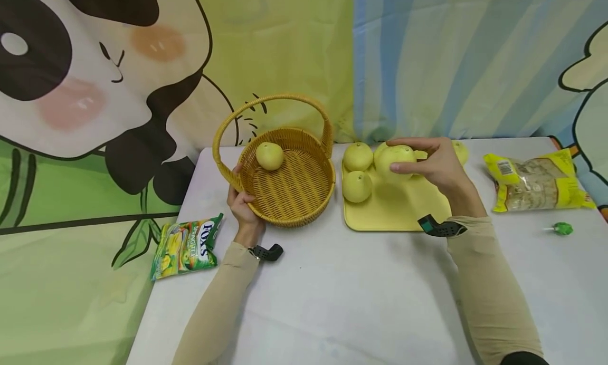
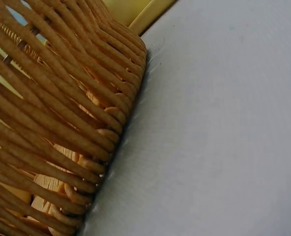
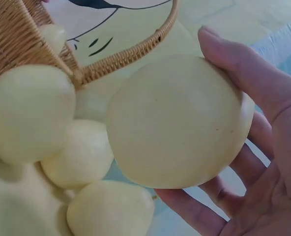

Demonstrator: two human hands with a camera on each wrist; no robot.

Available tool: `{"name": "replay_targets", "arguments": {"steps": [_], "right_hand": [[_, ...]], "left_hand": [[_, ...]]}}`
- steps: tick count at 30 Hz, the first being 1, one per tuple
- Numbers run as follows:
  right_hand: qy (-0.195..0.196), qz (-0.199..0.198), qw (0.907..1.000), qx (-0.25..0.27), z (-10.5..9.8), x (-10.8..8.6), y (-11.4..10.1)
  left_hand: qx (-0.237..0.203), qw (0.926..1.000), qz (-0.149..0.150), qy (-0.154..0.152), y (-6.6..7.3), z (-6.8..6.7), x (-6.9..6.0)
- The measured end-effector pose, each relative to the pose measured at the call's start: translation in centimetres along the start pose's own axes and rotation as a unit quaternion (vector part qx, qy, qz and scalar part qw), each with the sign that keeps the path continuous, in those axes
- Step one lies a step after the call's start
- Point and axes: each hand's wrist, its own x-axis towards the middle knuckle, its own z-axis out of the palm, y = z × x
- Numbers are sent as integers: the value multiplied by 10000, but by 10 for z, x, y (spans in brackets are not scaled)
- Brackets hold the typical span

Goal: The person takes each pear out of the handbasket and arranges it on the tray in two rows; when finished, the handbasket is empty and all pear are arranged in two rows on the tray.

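Note:
My right hand [image 1: 439,164] grips a round pale-yellow pear [image 1: 397,159] with thumb and fingers, above a yellow tray [image 1: 394,217]. In the right wrist view that pear [image 3: 180,123] fills the middle, partly covering the pears behind it. Several more pears, one of them a pear [image 1: 357,186] at the tray's left side, lie on the tray. My left hand [image 1: 242,204] holds the left side of a woven wicker basket [image 1: 304,217], its fingers partly hidden behind the rim. Inside the basket, toward the back left, sits a single pear [image 1: 269,156].
A green FOX'S candy bag [image 1: 187,246] lies at the table's left edge. On the right are a yellow bag with a clear window [image 1: 537,183] and a green-wrapped lollipop [image 1: 563,228]. The basket's tall handle [image 1: 285,97] arches up in front of the printed backdrop.

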Motion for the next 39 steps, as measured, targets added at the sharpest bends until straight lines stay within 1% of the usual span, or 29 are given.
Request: {"name": "replay_targets", "arguments": {"steps": [2, 6, 10, 15, 20, 25, 29, 32, 36, 39], "right_hand": [[80, 103, 9997, -192, -3, -2, 5], [124, 324, 9966, -752, -5, -5, 16], [97, 394, 9924, -1164, -2, -7, 31], [35, 300, 9896, -1408, 9, -4, 43], [202, 155, 9859, -1653, 16, -3, 49], [264, 142, 9808, -1926, 19, -7, 56], [353, 182, 9777, -2061, 22, -11, 60], [391, 59, 9777, -2063, 22, -12, 60], [202, -147, 9803, -1961, 21, -10, 59], [39, -170, 9814, -1911, 19, -8, 58]], "left_hand": [[24, 10000, -14, -6, 0, 0, -1], [60, 10000, -25, -18, 1, 0, -1], [96, 9999, -32, -17, 2, 0, -1], [56, 10000, -33, -18, 2, -1, 1], [2, 10000, -61, 0, 2, 0, 0], [-117, 9999, -37, -18, 1, 0, -2], [-52, 10000, -12, -14, 1, 0, -3], [-22, 10000, 41, -63, 1, 1, -3], [-14, 9999, 80, -80, 1, 1, -2], [-8, 10000, 53, -15, 1, 1, -2]]}}
